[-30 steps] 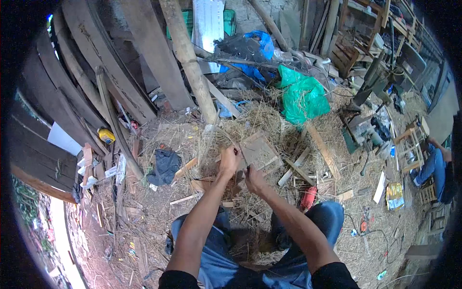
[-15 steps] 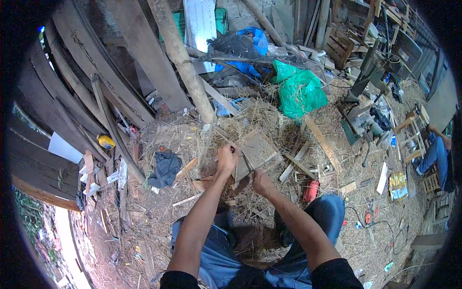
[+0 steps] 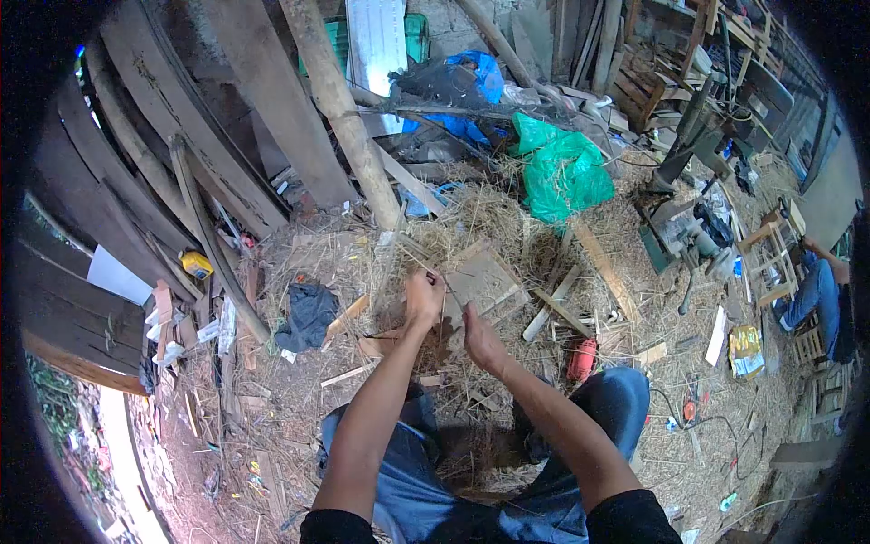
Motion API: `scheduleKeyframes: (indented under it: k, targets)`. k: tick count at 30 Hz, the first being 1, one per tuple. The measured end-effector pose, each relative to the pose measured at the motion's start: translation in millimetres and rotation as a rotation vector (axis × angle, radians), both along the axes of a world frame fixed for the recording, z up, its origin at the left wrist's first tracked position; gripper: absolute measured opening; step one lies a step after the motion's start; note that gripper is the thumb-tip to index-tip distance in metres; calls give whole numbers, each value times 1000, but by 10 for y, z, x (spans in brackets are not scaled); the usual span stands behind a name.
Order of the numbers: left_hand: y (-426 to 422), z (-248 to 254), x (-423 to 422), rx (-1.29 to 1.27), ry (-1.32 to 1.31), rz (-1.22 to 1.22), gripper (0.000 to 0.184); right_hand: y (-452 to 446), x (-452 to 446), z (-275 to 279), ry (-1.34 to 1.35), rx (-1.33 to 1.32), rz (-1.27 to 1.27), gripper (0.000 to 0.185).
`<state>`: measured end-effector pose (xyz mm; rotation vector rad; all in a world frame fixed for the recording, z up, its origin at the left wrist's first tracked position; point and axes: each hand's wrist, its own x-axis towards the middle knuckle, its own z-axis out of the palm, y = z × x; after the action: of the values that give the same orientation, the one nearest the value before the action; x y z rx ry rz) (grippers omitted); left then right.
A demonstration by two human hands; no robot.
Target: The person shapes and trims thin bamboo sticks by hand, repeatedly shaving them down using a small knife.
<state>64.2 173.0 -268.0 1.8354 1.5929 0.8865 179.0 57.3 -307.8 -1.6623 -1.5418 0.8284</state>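
My left hand (image 3: 422, 300) is closed, its fingers pinched round a thin strip (image 3: 454, 292) that looks like wood or bamboo. The strip slants down to my right hand (image 3: 486, 343), whose fingers are closed at its lower end. Whether the right hand also grips a small tool is hidden. Just beyond both hands, a flat wooden block (image 3: 487, 283) lies tilted on the straw-covered ground.
A dark cloth (image 3: 309, 316) lies to the left, a red bottle-like object (image 3: 583, 359) by my right knee. Ahead are a green plastic bag (image 3: 565, 177) and a wooden post (image 3: 349, 122). At far right another person's leg (image 3: 808, 292) shows beside a wooden frame.
My right hand has moved slightly up and to the left, closer to my left hand. The left hand stays nearly in place, and the wooden block has hardly shifted.
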Motion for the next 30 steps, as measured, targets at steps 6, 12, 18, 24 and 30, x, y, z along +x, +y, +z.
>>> scheduleKeyframes:
  k: [6,12,18,24,30]
  targets:
    - [-34,-49,-52,30,-26,18,12,-92,139,-376,-199,2,62,42]
    - [-16,-113,-6,149,91,-22,11,-183,246,152,-263,-395,110,47]
    - [-44,56,67,44,45,-12,15,7,-77,309,-30,-130,41,45]
    - [-74,73,76,97,34,43,12,-70,60,46,-72,-15,76,18]
    - [-55,-29,10,40,-18,15,12,-160,111,-50,-273,6,109,40]
